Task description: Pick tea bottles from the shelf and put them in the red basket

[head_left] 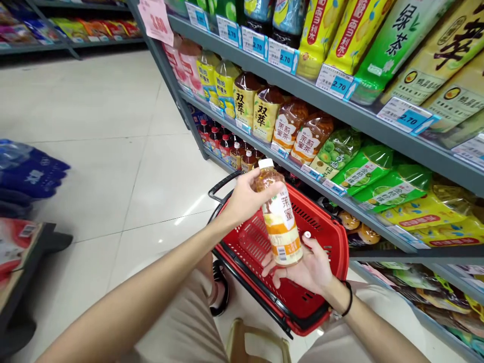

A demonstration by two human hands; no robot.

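Observation:
Above a red shopping basket (pixel 336 237), my left hand (pixel 245 199) is closed around the upper part of a tea bottle (pixel 282 222). The bottle is slightly tilted, with a white cap, amber liquid and a white and orange label. By its base is my right hand (pixel 308 264), palm up, fingers apart; whether it bears any of the bottle's weight I cannot tell. A small white cap (pixel 307 235) shows beside the right thumb; what it belongs to is hidden. The basket's black handle (pixel 223 186) sticks out on the far left side.
Shelves (pixel 378 118) of bottled drinks with price tags run along the right, close to the basket. Matching tea bottles (pixel 312 138) stand on the middle shelf. A beige stool (pixel 260 335) is below me. Blue-wrapped bottle packs (pixel 32 171) are at left, on the tiled floor's side.

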